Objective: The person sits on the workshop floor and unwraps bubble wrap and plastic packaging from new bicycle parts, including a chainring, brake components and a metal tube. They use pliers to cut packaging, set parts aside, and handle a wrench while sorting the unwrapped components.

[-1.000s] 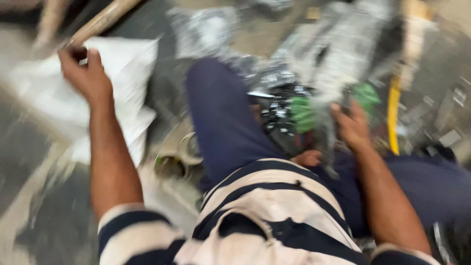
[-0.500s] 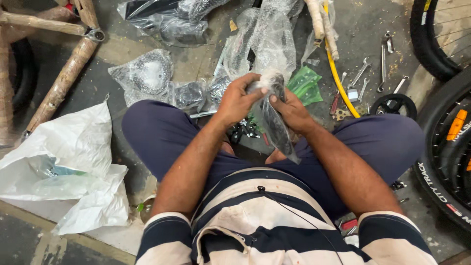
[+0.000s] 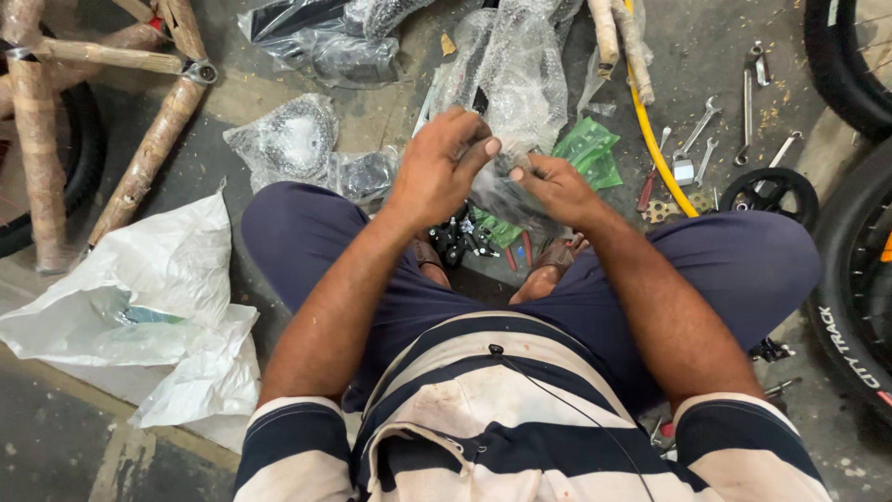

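I sit cross-legged on a concrete floor. My left hand point(image 3: 444, 164) and my right hand point(image 3: 556, 187) both pinch a small dark part wrapped in clear plastic point(image 3: 505, 192), held just above my knees. Below the hands, between my legs, lies a cluster of small black parts point(image 3: 462, 236). A long piece of bubble wrap point(image 3: 520, 65) stretches away on the floor beyond the hands, with green plastic bags point(image 3: 587, 153) beside it to the right.
A paper-wrapped bicycle frame point(image 3: 149, 139) lies at top left over a tyre. A white sack point(image 3: 177, 279) is at left. Plastic-wrapped parts point(image 3: 288, 139) lie ahead. Spanners point(image 3: 697, 130), a black chainring point(image 3: 771, 191) and a yellow cable point(image 3: 655, 139) are at right, beside bicycle tyres point(image 3: 850, 279).
A second ago my left hand reached out to the white sack at left; it has come back to the middle and both hands now hold the wrapped part, lower and closer than before.
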